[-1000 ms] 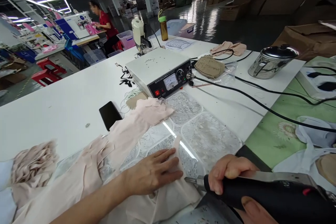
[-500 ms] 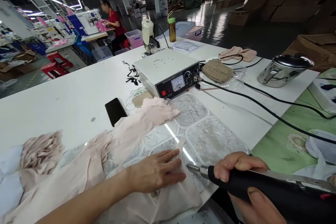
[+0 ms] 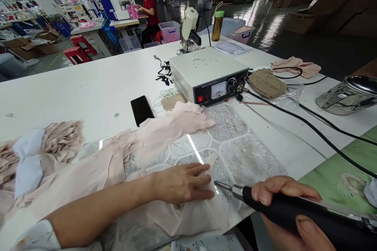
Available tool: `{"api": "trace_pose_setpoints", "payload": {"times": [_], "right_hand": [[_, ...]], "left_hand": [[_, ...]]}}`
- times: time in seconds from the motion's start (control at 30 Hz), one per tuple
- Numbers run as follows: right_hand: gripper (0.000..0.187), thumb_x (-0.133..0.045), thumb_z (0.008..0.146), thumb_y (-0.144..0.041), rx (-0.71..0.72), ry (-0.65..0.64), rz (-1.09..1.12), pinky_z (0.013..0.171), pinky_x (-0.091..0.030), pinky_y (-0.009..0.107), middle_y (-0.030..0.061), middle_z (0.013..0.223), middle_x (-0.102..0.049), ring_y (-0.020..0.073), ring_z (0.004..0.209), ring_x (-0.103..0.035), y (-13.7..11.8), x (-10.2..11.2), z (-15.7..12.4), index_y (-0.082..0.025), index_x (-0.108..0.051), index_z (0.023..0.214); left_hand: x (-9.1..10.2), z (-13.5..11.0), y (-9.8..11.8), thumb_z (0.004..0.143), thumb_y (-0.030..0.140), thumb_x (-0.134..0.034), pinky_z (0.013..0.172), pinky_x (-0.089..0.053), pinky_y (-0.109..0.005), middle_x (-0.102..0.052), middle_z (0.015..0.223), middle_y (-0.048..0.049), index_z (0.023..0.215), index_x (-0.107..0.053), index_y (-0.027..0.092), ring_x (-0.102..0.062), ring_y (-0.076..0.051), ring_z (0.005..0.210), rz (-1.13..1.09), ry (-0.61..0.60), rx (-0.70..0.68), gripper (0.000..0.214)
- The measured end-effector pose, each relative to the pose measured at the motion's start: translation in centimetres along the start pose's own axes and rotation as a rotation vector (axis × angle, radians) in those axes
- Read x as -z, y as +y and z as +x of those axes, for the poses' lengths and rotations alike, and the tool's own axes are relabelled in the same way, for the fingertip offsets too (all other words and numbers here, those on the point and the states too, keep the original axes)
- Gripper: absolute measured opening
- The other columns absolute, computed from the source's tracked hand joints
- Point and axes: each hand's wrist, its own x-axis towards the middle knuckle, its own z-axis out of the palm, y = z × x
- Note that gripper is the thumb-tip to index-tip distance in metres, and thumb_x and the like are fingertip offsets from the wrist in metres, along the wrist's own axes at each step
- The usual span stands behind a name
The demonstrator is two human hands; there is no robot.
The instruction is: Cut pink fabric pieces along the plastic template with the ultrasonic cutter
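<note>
My left hand [image 3: 184, 182] lies flat, fingers stretched, on pale pink fabric [image 3: 165, 133] spread over a scratched glass plate [image 3: 250, 157]. My right hand [image 3: 290, 213] is wrapped round a black hand-held cutting tool [image 3: 282, 210]. Its metal tip [image 3: 225, 187] points left and sits just right of my left fingertips, at the fabric's edge. A black cable [image 3: 309, 127] runs from the tool side to the white control box [image 3: 210, 74] with a dial meter.
A black phone [image 3: 141, 110] lies left of the box. Bunched pink pieces [image 3: 63, 137] lie at far left. A steel pot [image 3: 347, 96], a tan pad [image 3: 266, 83], a bottle [image 3: 218, 25] and a white machine [image 3: 189, 27] stand behind. A person in red [image 3: 149, 6] sits far back.
The view has swung left and down. The tool tip has crept a little left toward my left fingertips. My left hand has stayed flat on the fabric.
</note>
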Motion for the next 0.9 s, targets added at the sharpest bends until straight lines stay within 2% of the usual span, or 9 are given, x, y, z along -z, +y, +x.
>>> {"api": "trace_pose_setpoints", "payload": {"times": [0.27,0.5,0.9], "right_hand": [[0.011,-0.053,0.085,-0.032,0.020,-0.016,-0.002,0.060,-0.049,0.034,0.0016,0.075,-0.050,0.0164,0.066,-0.050,0.69,0.38,0.03,-0.024,-0.054,0.092],[0.015,-0.055,0.083,-0.034,0.026,-0.008,0.009,0.061,-0.050,0.034,0.0015,0.078,-0.051,0.0151,0.066,-0.051,0.81,0.58,0.03,-0.022,-0.054,0.092],[0.013,-0.055,0.084,-0.034,0.068,-0.065,-0.010,0.058,-0.052,0.033,0.0017,0.076,-0.054,0.0149,0.064,-0.054,0.68,0.39,0.74,-0.021,-0.053,0.090]], "left_hand": [[-0.16,0.04,-0.02,0.099,0.021,-0.042,0.106,-0.041,-0.042,-0.059,0.113,-0.0123,0.115,-0.062,0.013,-0.053,-0.032,0.119,-0.004,0.009,0.002,0.027],[-0.33,-0.19,-0.01,0.100,0.023,-0.040,0.107,-0.040,-0.042,-0.059,0.116,-0.0125,0.117,-0.061,0.014,-0.047,-0.032,0.126,0.004,-0.003,0.010,0.029],[-0.42,-0.37,-0.11,0.099,0.020,-0.038,0.113,-0.033,-0.043,-0.058,0.116,-0.0126,0.118,-0.060,0.012,-0.046,-0.034,0.127,-0.007,0.023,0.003,0.031]]}}
